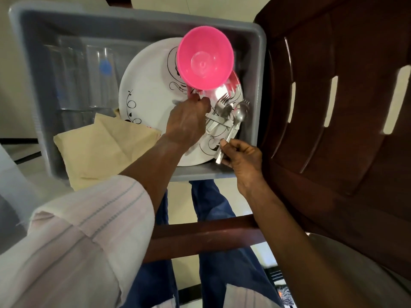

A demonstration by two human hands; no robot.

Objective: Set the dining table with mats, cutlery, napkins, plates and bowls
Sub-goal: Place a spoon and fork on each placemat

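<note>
Left hand [189, 122] covers cutlery [222, 107]; right hand [242, 156] pinches spoon [241, 113]

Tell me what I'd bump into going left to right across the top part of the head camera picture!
First the clear glasses → pink bowl → right wall of the grey tub → brown chair. The white plate and napkins overlap these, so I left them out.

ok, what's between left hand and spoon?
Head view: forks on the white plate, between left hand and the spoon in the right hand.
</note>
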